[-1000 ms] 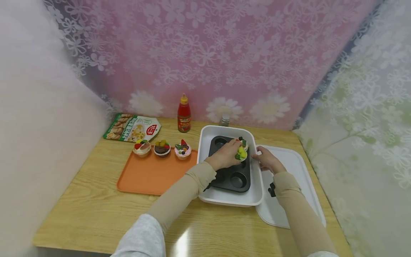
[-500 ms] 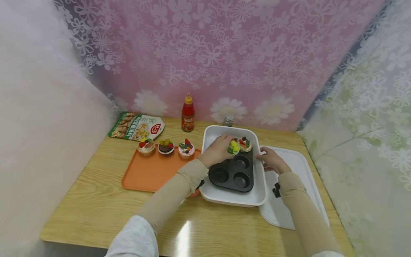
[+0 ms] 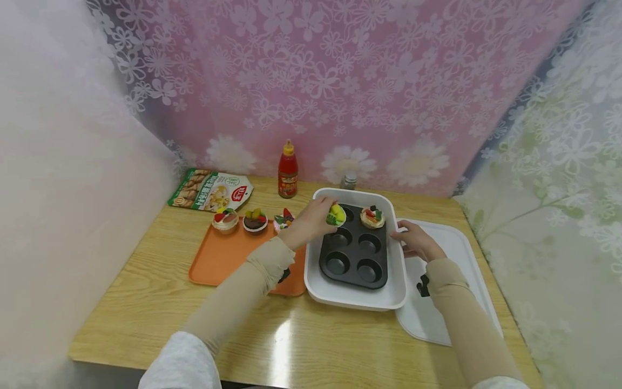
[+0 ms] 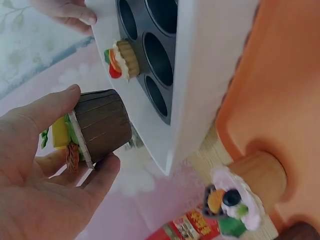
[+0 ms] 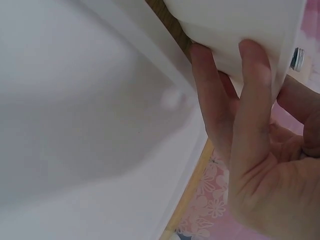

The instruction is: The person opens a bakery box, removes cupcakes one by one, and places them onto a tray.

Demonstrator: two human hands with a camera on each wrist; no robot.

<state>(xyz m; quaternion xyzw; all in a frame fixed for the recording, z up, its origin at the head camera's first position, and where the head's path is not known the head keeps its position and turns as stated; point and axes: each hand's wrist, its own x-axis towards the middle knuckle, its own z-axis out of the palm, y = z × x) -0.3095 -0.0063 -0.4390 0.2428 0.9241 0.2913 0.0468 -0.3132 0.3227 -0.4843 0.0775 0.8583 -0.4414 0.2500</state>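
At centre frame the white dish (image 3: 357, 294) holds the muffin tin (image 3: 357, 254), one cupcake (image 3: 372, 217) seated in its upper right cup. Right hand (image 3: 413, 240) grips the dish's right rim, fingers curled over it. Left hand (image 3: 311, 219) pinches a brown-cased cupcake (image 4: 97, 127) above the tin's upper left cup; it looks mid-placement, so lowering it squarely in seems next.

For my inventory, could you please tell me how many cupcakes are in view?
5: three on the orange tray, at and; one in the muffin pan; one held by the left hand.
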